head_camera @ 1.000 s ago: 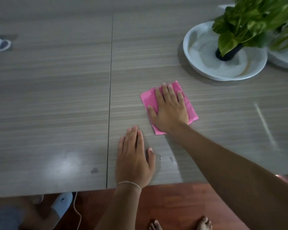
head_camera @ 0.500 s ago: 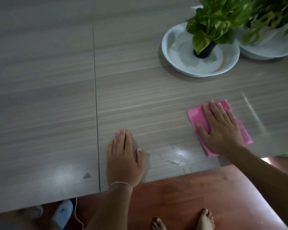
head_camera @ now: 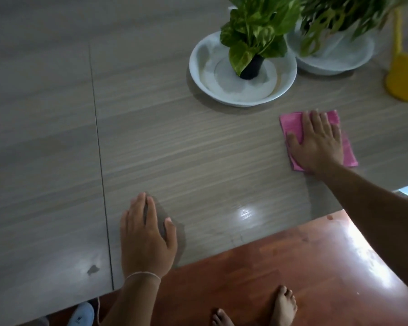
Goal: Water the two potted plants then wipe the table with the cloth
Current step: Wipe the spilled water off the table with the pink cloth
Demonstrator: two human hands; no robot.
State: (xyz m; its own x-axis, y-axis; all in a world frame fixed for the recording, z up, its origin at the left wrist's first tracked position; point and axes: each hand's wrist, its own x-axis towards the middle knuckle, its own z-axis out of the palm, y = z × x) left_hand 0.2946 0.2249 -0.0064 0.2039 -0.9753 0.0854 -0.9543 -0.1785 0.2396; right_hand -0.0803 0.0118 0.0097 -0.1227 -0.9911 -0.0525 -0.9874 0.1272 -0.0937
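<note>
My right hand (head_camera: 316, 144) lies flat on a folded pink cloth (head_camera: 290, 122), pressing it onto the grey wood-grain table (head_camera: 198, 149) at the right. My left hand (head_camera: 146, 234) rests palm down on the table near its front edge, holding nothing. Behind the cloth stand two potted plants: a leafy green one in a small black pot (head_camera: 251, 67) inside a white dish (head_camera: 198, 64), and a second plant (head_camera: 335, 17) in another white dish (head_camera: 339, 64) at the far right.
A yellow object (head_camera: 403, 76) stands at the table's right edge beside the dishes. A seam (head_camera: 99, 149) runs down the tabletop on the left. Below the front edge lie the red-brown wooden floor (head_camera: 269, 267), my bare feet (head_camera: 282, 307) and a white slipper (head_camera: 80, 314).
My right hand slid the pink cloth from the table's middle toward the right, then slightly away from me. My left hand stayed planted near the front edge.
</note>
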